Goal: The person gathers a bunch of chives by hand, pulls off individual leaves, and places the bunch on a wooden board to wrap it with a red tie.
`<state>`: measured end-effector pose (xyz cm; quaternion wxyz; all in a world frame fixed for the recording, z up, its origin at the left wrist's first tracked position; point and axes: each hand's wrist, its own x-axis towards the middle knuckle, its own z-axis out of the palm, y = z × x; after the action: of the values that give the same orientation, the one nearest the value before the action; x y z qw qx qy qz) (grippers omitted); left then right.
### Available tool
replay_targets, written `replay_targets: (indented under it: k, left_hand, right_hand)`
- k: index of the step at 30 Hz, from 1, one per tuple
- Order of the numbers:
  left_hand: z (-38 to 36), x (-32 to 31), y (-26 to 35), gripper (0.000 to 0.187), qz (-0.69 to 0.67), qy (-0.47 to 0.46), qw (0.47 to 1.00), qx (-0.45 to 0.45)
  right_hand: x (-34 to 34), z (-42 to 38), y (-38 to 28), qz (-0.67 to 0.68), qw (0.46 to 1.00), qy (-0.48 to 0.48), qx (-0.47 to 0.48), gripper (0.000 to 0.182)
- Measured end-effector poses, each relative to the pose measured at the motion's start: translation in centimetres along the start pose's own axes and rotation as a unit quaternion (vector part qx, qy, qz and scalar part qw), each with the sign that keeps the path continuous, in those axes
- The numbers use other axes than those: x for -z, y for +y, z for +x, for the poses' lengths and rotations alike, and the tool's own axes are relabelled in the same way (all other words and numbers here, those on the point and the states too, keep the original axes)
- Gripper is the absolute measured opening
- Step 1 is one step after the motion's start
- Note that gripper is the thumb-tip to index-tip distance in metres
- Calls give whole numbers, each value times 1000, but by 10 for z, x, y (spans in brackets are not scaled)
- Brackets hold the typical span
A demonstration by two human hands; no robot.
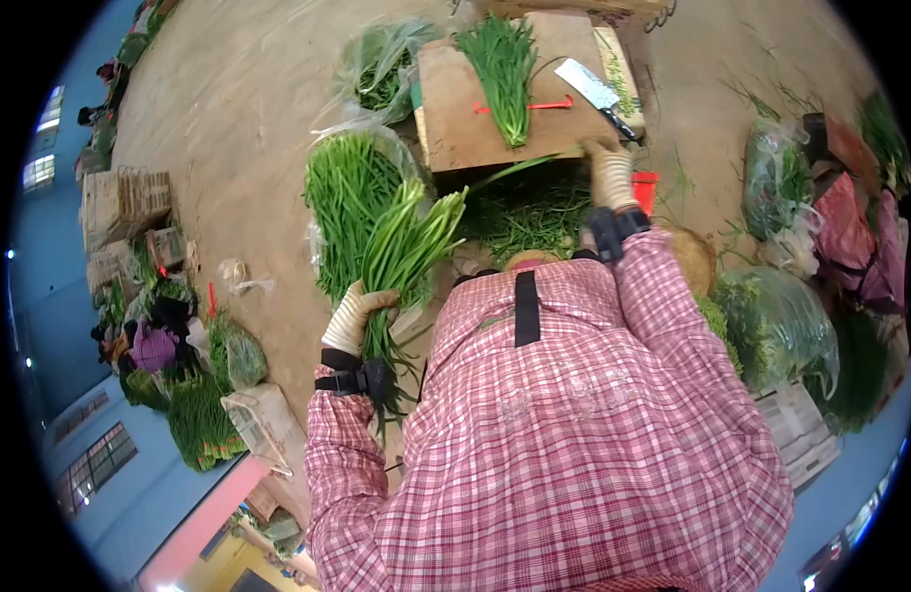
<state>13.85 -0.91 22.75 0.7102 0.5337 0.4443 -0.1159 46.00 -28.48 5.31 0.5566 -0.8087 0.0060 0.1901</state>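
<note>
My left hand (353,314), in a striped glove, is wrapped round a thick bunch of green chives (408,235), pale stem ends toward the upper right and leaf tips hanging below the wrist. My right hand (609,170), also gloved, is closed at the near right corner of a brown board (455,128). A long green blade (525,169) runs from its fingers toward the bunch. On the board another chive bundle (500,74) lies across a red tie (549,105). A cleaver (589,85) with a black handle rests at the board's right side, just beyond my right hand.
A big pile of chives (349,192) in clear plastic stands left of the board, with another bag of greens (381,74) behind it. Loose green scraps (534,222) lie below the board. Bagged greens (771,321) sit at the right; cardboard stacks (125,209) are far left.
</note>
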Motion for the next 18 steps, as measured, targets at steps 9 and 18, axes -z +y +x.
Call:
replay_targets:
  k: [9,18]
  left_hand:
    - [-9,-13,0,35,-137,-17,990,31]
    - [4,-31,6,21,-82,-47,994,-63]
  right_hand:
    - [-48,-64,-65,0,947,-311,77,48]
    - [-61,-86,-96,182,909,-376,-18,36]
